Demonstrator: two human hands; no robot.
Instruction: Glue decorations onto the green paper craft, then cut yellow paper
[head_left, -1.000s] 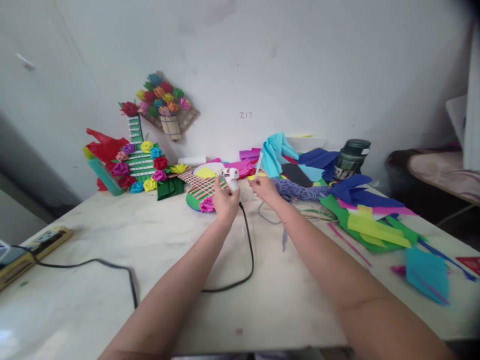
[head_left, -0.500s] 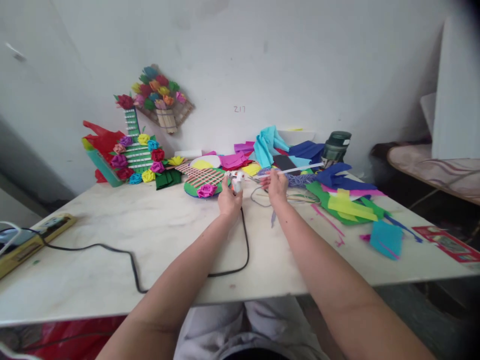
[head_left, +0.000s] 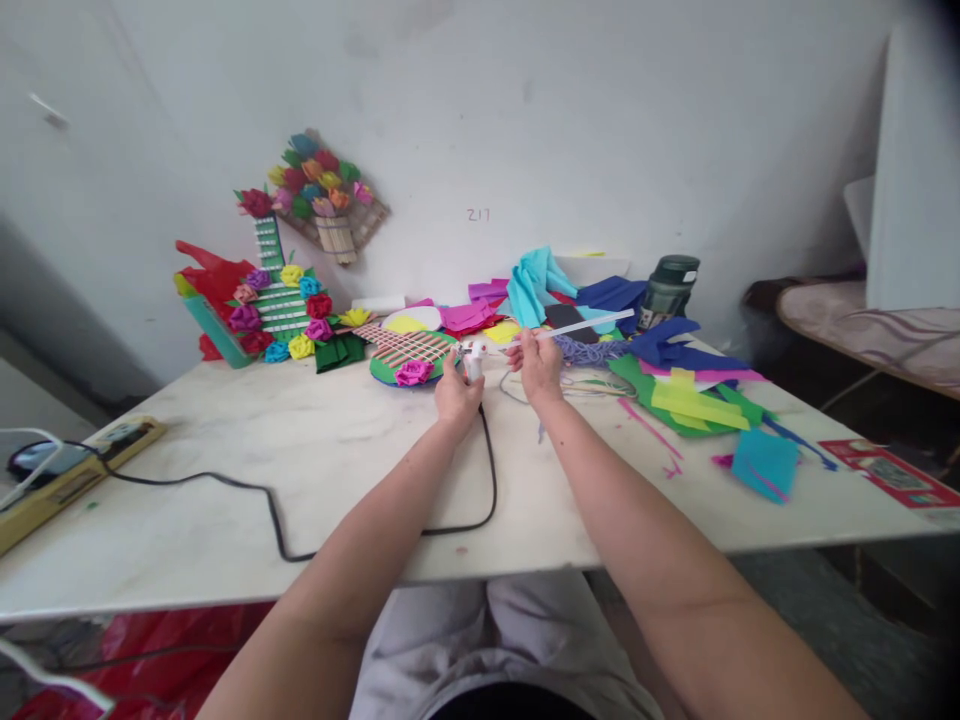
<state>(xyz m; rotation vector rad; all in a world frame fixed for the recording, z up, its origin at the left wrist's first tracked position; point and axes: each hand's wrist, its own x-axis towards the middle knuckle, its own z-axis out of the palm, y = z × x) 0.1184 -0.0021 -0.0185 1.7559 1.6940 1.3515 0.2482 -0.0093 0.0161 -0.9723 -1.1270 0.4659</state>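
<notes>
Fingers of our left hand (head_left: 457,398) are wrapped around the white glue gun (head_left: 476,364), which we hold near the middle of the worktop (head_left: 187,525), toward its back. Fingers of our right hand (head_left: 541,370) are pinched on a slim white stick (head_left: 592,324) just beside it; the stick slants, its far end raised to the right, its near end pointing at the back of the gun. We cannot tell whether the two touch.

Just left of the gun we have a round green piece (head_left: 382,372) crossed by thin striped strips, with a pink paper flower (head_left: 414,373) on its near edge. Beyond our right hand lies a heap of purple-blue yarn (head_left: 592,351), and farther right, overlapping sheets of green paper (head_left: 634,385) and yellow paper (head_left: 705,408). Behind the yarn, light blue paper (head_left: 538,285) is bunched up near a dark green jar (head_left: 670,288).

A black cord (head_left: 493,470) runs down from the gun, passes our left forearm and reaches the yellow power strip (head_left: 112,460) at the left. At the back left stands an upright green piece (head_left: 283,315) ringed with paper roses, a teal bottle (head_left: 217,330) leaning beside it. Above, paper tulips (head_left: 319,172) hang against the wall (head_left: 600,120).
</notes>
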